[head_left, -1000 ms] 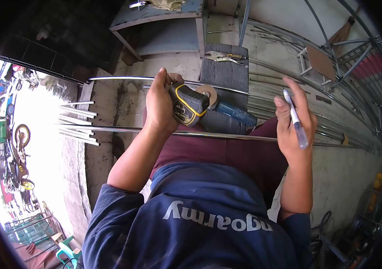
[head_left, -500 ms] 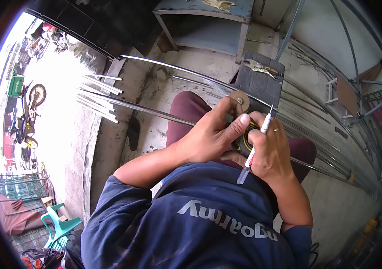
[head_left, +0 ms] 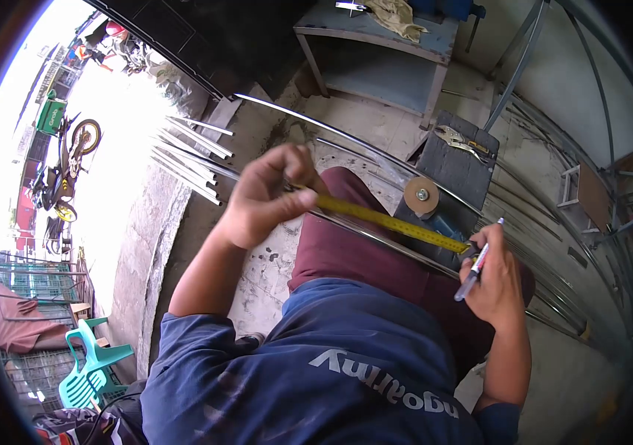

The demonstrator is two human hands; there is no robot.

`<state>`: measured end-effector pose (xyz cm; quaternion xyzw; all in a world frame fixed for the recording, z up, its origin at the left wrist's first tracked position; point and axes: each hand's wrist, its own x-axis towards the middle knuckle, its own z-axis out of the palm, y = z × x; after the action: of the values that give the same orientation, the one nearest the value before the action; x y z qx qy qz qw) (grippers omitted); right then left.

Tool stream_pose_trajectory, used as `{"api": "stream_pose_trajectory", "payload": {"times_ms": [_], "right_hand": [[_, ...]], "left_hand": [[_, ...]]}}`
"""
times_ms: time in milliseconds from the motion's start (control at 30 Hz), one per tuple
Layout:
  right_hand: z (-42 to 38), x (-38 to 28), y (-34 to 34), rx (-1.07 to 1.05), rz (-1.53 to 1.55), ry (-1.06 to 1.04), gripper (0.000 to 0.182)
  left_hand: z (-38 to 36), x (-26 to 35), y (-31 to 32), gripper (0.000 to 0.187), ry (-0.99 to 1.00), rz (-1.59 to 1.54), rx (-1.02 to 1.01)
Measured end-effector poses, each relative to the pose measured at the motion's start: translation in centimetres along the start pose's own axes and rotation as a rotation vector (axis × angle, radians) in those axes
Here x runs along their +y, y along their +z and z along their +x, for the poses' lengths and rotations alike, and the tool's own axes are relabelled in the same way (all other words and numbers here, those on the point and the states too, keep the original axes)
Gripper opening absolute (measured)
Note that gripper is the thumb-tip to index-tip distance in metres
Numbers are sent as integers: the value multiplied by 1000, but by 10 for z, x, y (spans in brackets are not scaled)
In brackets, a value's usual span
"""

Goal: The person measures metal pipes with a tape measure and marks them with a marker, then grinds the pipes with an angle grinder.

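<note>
The yellow blade of a tape measure (head_left: 394, 220) stretches between my two hands, above my lap. My left hand (head_left: 268, 194) is closed on its left end, fingers slightly blurred. At the other end, my right hand (head_left: 496, 278) grips the tape measure, where a small dark part shows at the fingers. A white marker pen (head_left: 481, 259) with a clear cap is also held there, tilted across the fingers. Just below the blade, a shiny metal tube (head_left: 376, 247) runs across my thighs. Beyond the blade sits a brown abrasive disc (head_left: 422, 196) on a blue tool body (head_left: 446, 231).
Locking pliers (head_left: 456, 141) lie on a dark low bench (head_left: 443, 170). Another long tube (head_left: 316, 119) passes beside the disc. Several metal tubes lie on the floor at right and left. A metal table (head_left: 376, 41) stands ahead; a green chair (head_left: 94, 360) is at lower left.
My hands have moved apart, left hand to the left and right hand to the right, and the tape blade is now drawn out between them. The view has shifted slightly.
</note>
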<state>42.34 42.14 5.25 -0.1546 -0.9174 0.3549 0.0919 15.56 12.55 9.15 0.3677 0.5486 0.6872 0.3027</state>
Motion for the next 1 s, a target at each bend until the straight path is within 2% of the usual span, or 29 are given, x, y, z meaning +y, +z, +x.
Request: {"api": "stream_pose_trajectory", "payload": {"times_ms": [33,100,133,167,200,267,333,367,400,433,467,500,533,600,700,800,900,933,967,1000], "right_hand": [[-2,19,-7,37,-54,-13,38],[-13,51,-21,63,-79,86,50],[-20,65,-27,55,-92,134,45],[-29,82,-29,70,-156,152,42],[-40,97,-31,87,-220,171,40],[-62,115,-37,97,-225,216,38],[-72,118,-34,123,-242,263,35],[-78,116,-32,148,-263,293,34],[-85,114,-33,174,-291,331,33],[-87,114,-32,177,-302,394,33],[-90,114,-28,221,-318,396,32],[-87,107,-27,243,-305,393,32],[-86,105,-27,232,-313,426,33],[-82,97,-28,204,-420,462,30],[-77,91,-33,93,-544,538,29],[-76,96,-25,168,-505,494,30],[-74,85,-27,132,-465,533,27],[-78,85,-26,115,-480,540,27],[-79,87,-26,98,-498,534,26],[-76,89,-27,82,-519,515,26]], "left_hand": [[-2,13,-37,27,27,-75,103],[-7,42,-104,15,168,-168,349],[-17,48,-158,22,188,-213,388],[-23,55,-182,27,190,-99,565],[-26,54,-193,39,141,64,816],[-29,44,-161,37,115,-12,973],[-69,-11,-146,35,143,-57,830],[-72,-35,-104,37,65,-217,968],[-88,-69,-78,39,-36,-237,835],[-92,-92,-46,42,-212,-35,718],[-90,-113,-16,48,-344,-59,572],[-93,-140,6,55,-394,-20,514],[-86,-143,27,57,-448,-119,491],[-64,-145,50,61,-434,-284,518],[-42,-148,55,61,-436,-296,584],[-39,-141,36,57,-357,-335,612],[-34,-136,-17,49,-203,-292,563],[-22,-127,-36,45,-208,-245,692],[-18,-141,-95,40,-132,-383,618],[0,-137,-119,38,-146,-216,795]]}}
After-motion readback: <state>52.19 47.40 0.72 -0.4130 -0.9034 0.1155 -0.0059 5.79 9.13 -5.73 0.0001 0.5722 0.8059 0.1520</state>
